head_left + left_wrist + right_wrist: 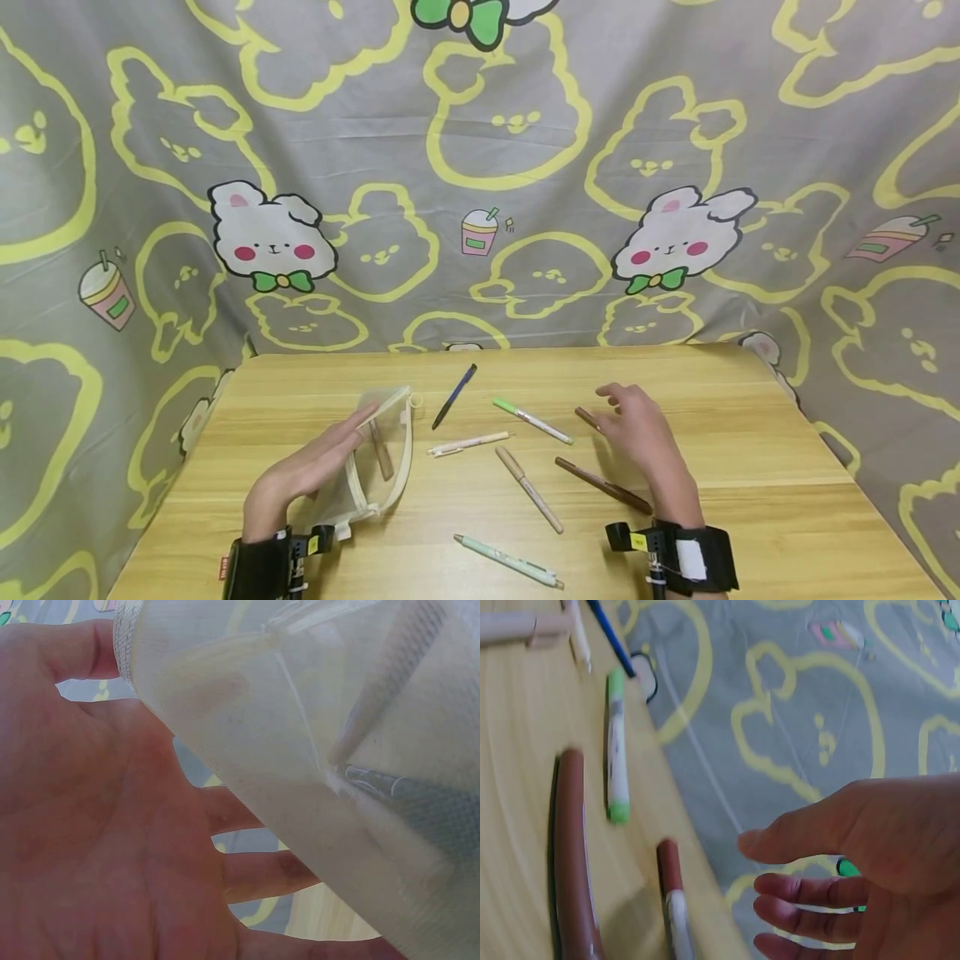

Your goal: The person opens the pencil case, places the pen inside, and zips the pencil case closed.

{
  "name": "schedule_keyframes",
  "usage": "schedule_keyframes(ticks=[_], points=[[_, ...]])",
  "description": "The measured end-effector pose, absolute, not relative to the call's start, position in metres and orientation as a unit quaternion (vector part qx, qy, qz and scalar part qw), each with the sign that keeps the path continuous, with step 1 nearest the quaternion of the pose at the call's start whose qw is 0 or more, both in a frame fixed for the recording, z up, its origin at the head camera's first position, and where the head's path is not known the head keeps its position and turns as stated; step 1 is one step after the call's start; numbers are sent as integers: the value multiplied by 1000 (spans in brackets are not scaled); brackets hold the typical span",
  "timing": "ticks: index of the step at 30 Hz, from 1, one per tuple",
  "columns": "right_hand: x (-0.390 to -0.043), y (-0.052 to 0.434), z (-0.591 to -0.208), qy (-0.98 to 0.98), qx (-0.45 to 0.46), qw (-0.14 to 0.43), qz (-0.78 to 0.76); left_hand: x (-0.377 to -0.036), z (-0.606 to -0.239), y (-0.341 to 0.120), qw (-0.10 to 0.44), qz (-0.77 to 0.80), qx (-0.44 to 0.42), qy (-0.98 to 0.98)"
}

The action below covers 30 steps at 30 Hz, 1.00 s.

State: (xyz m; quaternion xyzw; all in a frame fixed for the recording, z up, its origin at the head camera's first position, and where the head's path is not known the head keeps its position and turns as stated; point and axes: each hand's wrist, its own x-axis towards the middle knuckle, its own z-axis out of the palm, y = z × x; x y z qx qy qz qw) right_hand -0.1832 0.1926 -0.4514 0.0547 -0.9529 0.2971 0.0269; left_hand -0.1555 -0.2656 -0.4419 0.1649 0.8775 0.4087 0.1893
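Observation:
My left hand [318,458] holds a translucent mesh pencil case [408,454] with a cream zipper, tilted on the left of the table, mouth toward the right. In the left wrist view its fingers run behind the pencil case [255,757], the thumb at the zipper edge. Through the mesh show a tan pen [381,450] and a grey-tipped pen [375,780]. My right hand [641,425] hovers at the right with loosely bent fingers and nothing between them. Nearest to it lies a short-looking brown-capped marker [587,418], partly hidden by the hand; a larger brown marker [600,483] lies nearer me.
Spread over the wooden table [772,533] are a blue pen [454,396], a green-capped marker [532,420], a cream pen [471,443], a tan marker [529,489] and a mint pen [510,562]. A patterned grey curtain [390,150] stands behind and at both sides.

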Motion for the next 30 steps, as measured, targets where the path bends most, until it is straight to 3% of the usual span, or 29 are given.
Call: schedule_keyframes(ticks=[11,30], points=[[-184,208,-464,-957,25,-58,285,-157,-442,-266,181,408,178,877],[-185,211,-474,-959,-11,-85,269,-157,-443,-265,175,409,178,878]])
